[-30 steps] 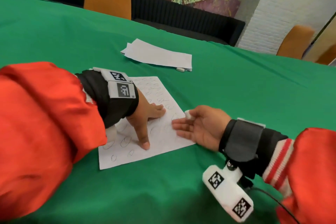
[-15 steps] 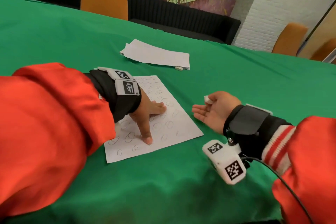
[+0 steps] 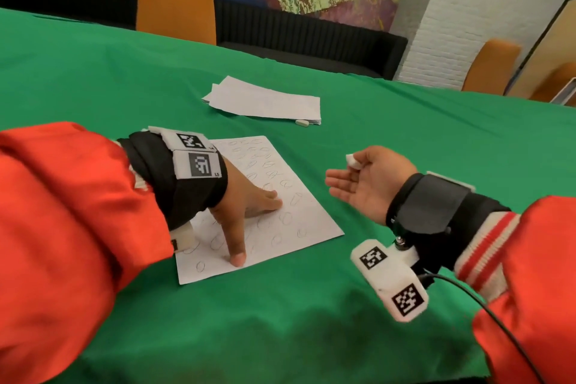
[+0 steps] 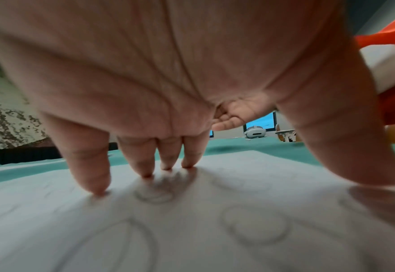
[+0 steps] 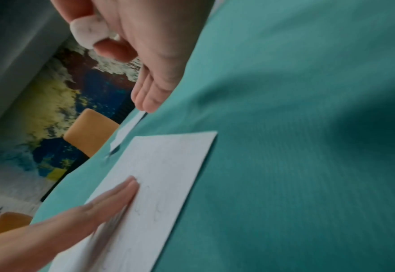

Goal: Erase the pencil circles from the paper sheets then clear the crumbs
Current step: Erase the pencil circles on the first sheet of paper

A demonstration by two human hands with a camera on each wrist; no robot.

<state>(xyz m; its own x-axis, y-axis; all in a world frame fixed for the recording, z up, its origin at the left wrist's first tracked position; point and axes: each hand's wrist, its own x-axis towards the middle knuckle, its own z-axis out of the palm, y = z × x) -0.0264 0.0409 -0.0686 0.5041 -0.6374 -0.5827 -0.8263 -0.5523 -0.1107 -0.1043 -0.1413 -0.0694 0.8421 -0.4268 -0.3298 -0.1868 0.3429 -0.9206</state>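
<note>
A white paper sheet (image 3: 299,218) covered with pencil circles lies on the green table (image 3: 311,305). My left hand (image 3: 246,206) presses it flat with straight, spread fingers (image 4: 89,176) and thumb (image 3: 235,254). My right hand (image 3: 364,184) hovers to the right of the sheet, palm turned up, and pinches a small white eraser (image 3: 353,161) between thumb and forefinger; its other fingers are straight. The right wrist view shows the eraser (image 5: 88,32) close up and the sheet (image 5: 168,176) below.
A stack of white sheets (image 3: 265,101) lies farther back on the table, with a second small eraser (image 3: 301,123) at its near right corner. Orange chairs (image 3: 176,5) stand behind the far table edge. A cable (image 3: 486,309) trails from my right wrist.
My right hand, with the eraser, has moved off the sheet's right edge and away to the right, rising above the table. My left hand stays pressed on the sheet.
</note>
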